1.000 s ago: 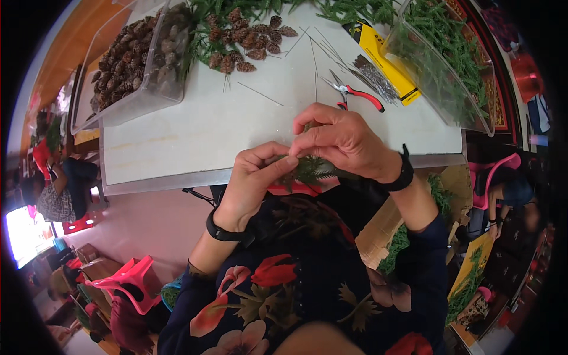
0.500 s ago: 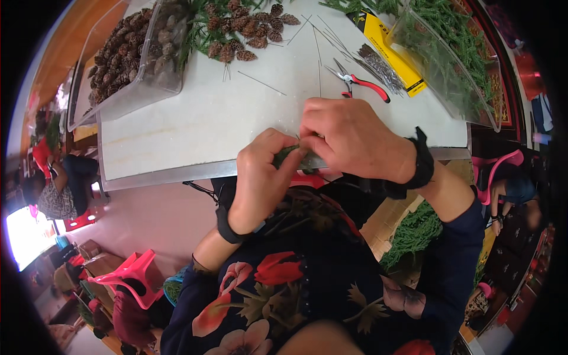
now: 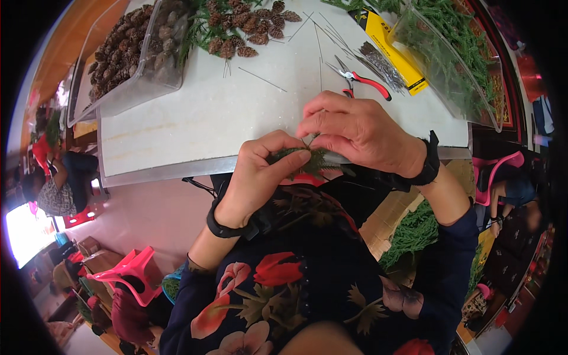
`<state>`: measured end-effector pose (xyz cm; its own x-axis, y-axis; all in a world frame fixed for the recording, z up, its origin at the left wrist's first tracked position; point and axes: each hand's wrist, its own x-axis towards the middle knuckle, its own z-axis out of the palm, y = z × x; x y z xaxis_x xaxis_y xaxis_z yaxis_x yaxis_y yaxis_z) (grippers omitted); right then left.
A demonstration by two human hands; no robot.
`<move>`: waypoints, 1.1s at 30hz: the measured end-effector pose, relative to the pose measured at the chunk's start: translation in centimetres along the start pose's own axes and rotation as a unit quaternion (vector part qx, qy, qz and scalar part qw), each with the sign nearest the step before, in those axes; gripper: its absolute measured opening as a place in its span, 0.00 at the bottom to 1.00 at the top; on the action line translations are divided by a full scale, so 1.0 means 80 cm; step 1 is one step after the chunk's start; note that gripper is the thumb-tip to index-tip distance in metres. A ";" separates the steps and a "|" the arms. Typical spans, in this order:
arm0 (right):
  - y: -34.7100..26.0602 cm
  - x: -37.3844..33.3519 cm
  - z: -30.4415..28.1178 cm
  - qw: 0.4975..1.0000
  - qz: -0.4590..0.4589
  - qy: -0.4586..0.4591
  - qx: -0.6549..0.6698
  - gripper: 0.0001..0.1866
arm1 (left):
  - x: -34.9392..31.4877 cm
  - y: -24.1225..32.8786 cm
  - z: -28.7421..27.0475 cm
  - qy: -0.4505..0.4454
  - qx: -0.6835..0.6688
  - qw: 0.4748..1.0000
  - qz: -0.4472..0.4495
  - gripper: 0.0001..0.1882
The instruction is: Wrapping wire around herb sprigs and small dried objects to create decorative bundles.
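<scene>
Above the table's near edge, my left hand (image 3: 257,171) pinches a bunch of green sprigs (image 3: 316,161) between thumb and forefinger. Its needle-like leaves spread out below and to the right of the thumb. My right hand (image 3: 361,133) is closed just beside it, thumb and fingertips drawn together at the top of the sprigs. Thin dark strands stick up between the two hands; whether they are stems or wire I cannot tell. Beyond my right hand lie pliers (image 3: 370,87) with red and black handles, jaws pointing away.
Pine cones fill a clear bin (image 3: 127,92) at the far left, and loose pine cones (image 3: 248,26) lie beside it on greenery. Thin wires (image 3: 263,79) are scattered over the white table (image 3: 177,127). At right are a yellow packet (image 3: 405,62) and a clear bin of greenery (image 3: 452,74).
My right hand's fingers have loosened and lifted slightly from my left thumb. More of the green sprigs now shows between and below the hands. My left wrist has shifted a little left.
</scene>
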<state>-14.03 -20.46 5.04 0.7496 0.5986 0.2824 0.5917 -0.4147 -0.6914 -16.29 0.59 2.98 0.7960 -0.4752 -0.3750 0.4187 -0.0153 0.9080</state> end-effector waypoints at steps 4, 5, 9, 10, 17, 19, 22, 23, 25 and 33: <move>-0.001 0.007 -0.010 0.997 -0.052 -0.054 -0.011 0.12 | -0.001 0.001 -0.007 -0.056 -0.079 0.995 -0.038 0.03; -0.001 0.010 -0.010 0.997 -0.054 -0.057 -0.009 0.12 | -0.003 0.001 -0.007 -0.053 -0.081 0.995 -0.038 0.03; -0.004 0.021 -0.005 0.990 -0.119 -0.059 -0.057 0.09 | -0.006 -0.002 -0.007 -0.054 -0.039 0.998 -0.015 0.04; -0.008 0.020 0.000 0.990 -0.077 -0.079 -0.090 0.08 | -0.005 -0.003 -0.003 -0.014 0.089 0.994 0.061 0.03; 0.003 0.013 0.004 0.989 0.103 -0.103 -0.008 0.07 | -0.004 -0.012 -0.014 0.045 0.145 0.982 0.112 0.03; 0.004 0.008 0.008 0.993 0.069 -0.073 0.060 0.08 | -0.006 -0.002 -0.017 -0.010 -0.016 1.000 0.002 0.04; 0.003 0.009 0.008 0.994 0.035 -0.046 0.094 0.10 | -0.005 -0.003 -0.025 -0.057 -0.129 0.988 -0.067 0.05; 0.003 0.011 0.008 0.995 0.018 -0.035 0.092 0.10 | -0.001 -0.006 -0.028 -0.076 -0.161 0.981 -0.080 0.05; 0.004 0.013 0.008 0.996 0.000 -0.023 0.090 0.11 | 0.003 -0.006 -0.033 -0.096 -0.193 0.972 -0.092 0.06; -0.001 0.021 0.001 0.990 -0.134 0.036 0.006 0.12 | 0.005 0.010 -0.041 -0.168 -0.350 0.900 -0.200 0.08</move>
<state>-12.86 -19.32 5.53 0.5860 0.6359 0.5022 0.7685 -0.2397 -0.5933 -14.22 3.29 2.99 0.3925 -0.7955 -0.4616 0.9086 0.2572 0.3292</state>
